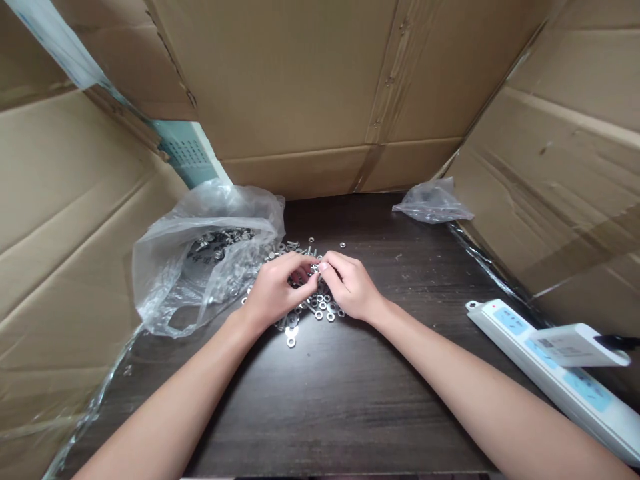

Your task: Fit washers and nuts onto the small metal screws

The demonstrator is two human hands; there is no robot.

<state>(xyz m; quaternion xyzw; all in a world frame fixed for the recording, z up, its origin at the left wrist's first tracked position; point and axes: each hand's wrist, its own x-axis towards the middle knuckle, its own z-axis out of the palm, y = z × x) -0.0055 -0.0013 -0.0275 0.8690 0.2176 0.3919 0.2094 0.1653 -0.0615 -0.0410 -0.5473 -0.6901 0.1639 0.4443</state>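
My left hand (pixel 283 283) and my right hand (pixel 350 283) meet over a pile of loose metal nuts and bolts (pixel 320 303). Between their fingertips is a small shiny metal fastener (pixel 315 268), pinched from both sides; its exact kind is too small to make out. The left thumb and forefinger form a ring, and the right thumb presses against its curled fingers. Partly hidden by my hands, the pile spreads out around them. A single nut (pixel 291 342) lies at its near edge.
Left of the pile lies a clear plastic bag (pixel 170 267) with bolts inside. A smaller plastic bag (pixel 433 202) rests at the back right. A white power strip (pixel 520 347) with a plugged-in adapter (pixel 583 347) runs along the right. Cardboard walls (pixel 310 87) surround the dark table (pixel 310 413).
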